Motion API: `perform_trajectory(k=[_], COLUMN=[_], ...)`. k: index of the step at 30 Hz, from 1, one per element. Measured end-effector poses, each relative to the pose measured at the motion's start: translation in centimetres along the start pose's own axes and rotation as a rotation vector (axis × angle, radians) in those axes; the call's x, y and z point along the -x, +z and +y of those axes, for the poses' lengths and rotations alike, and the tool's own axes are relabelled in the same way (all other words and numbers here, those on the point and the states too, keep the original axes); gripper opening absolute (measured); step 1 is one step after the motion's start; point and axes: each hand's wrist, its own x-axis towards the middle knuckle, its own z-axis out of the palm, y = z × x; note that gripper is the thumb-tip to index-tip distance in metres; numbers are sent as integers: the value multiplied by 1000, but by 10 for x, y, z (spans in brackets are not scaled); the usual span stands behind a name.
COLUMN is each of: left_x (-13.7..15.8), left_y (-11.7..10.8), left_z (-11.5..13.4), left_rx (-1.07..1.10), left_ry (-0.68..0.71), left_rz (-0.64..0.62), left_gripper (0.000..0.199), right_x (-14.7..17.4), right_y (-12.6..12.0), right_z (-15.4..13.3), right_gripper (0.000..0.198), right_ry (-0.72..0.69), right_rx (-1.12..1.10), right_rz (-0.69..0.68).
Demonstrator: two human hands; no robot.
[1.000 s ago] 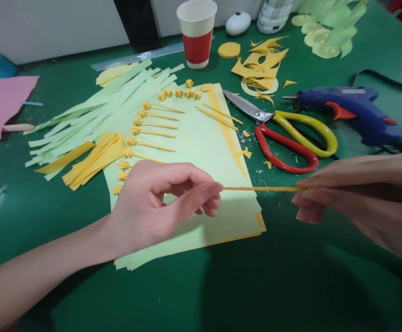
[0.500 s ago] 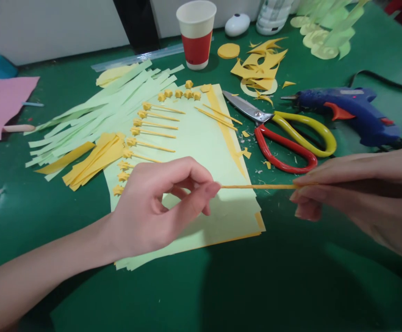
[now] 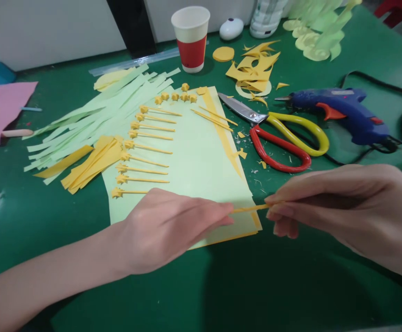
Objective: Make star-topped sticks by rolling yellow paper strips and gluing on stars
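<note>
my left hand [image 3: 173,230] and right hand [image 3: 342,212] pinch a thin yellow stick [image 3: 251,209], fingertips nearly together, over the pale green sheets [image 3: 204,170]. it seems light, fairly stiff, easily bent; a soft grip near its ends should suit. the green tabletop [image 3: 145,299] looks smooth; scissors [image 3: 256,116] lie beyond, then a pale wall [image 3: 48,27].

The thin yellow stick [image 3: 251,209] was rod-shaped and straight along its exposed section. It was suspended between the left hand [image 3: 176,230] and the right hand [image 3: 367,221], gripped by the fingertips of each. The exposed section sloped slightly, its right side higher in view. The left hand concealed the left end; the right fingertips partly covered the other.
</note>
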Motion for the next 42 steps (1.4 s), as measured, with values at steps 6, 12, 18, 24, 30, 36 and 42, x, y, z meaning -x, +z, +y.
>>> perform_trajectory(k=[6, 12, 18, 24, 30, 36, 42], left_x=[2, 0, -3, -8, -13, -17, -16], left_y=[-2, 1, 5, 4, -3, -13, -5], left_z=[-1, -3, -2, 0, -5, -17, -8], left_rx=[30, 142, 420, 649, 687, 513, 731], left_ry=[-52, -135, -389, -638, -789, -846, -835], left_rz=[8, -30, -102, -254, -333, -320, -402], left_gripper=[5, 7, 16, 31, 38, 44, 25], right_x=[-2, -3, -3, -7, -12, -19, -21], right_y=[3, 3, -2, -2, -9, -19, -2], right_z=[-3, -3, 7, 5, -7, -7, 1], right_gripper=[15, 11, 10, 10, 10, 12, 14], right_ry=[-66, -159, -365, -402, -223, 239, 453], right_rx=[91, 250, 472, 572, 507, 155, -64], right_rz=[51, 78, 93, 80, 35, -9, -210])
